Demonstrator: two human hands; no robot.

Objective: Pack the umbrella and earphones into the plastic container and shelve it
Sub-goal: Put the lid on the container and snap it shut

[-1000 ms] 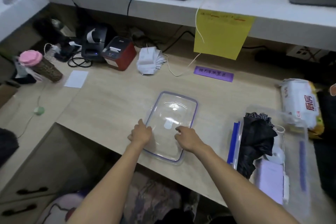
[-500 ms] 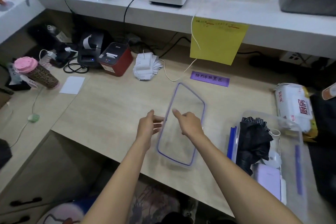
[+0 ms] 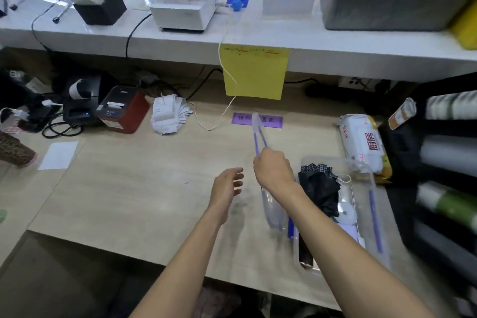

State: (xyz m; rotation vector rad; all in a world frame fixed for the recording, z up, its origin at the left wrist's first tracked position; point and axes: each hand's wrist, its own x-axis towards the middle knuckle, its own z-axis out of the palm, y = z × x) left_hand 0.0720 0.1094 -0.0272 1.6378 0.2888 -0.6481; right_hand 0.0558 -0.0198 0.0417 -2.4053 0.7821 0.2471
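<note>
Clear plastic container [image 3: 333, 258] open on the right side of the bench [image 3: 144, 193], near the front edge. Black folded umbrella [image 3: 321, 188] lying lengthwise inside, filling the left half, checked trim at the far end. Beside the umbrella, a round white case [image 3: 347, 210], probably the earphones, though too blurred to be sure; a pale flat item nearer the front, partly hidden by the forearm.

Clear lid [image 3: 259, 134] with purple rim held up on edge just left of the container, seen almost edge-on. Right hand [image 3: 273, 171] clamped on the lid around its middle, fingers curled over the rim. Lower end of the lid down by the container's left wall; touching the bench or not, cannot tell. Likely tipped upright so as to swing across and drop flat over the contents.

Left hand [image 3: 227, 184] just beside, apart from the lid, fingers loose and spread, holding nothing; seemingly ready to steady the far side for pressing shut.

Further out: wipes pack [image 3: 361, 144] behind the container, purple label [image 3: 271, 120] on the bench, yellow sheet [image 3: 255, 72] hanging from the white shelf [image 3: 361, 41] above, red printer [image 3: 121, 110] and receipt pile [image 3: 167, 116] to the left. Dark racks at the far right, perhaps the shelving meant for the packed container.
</note>
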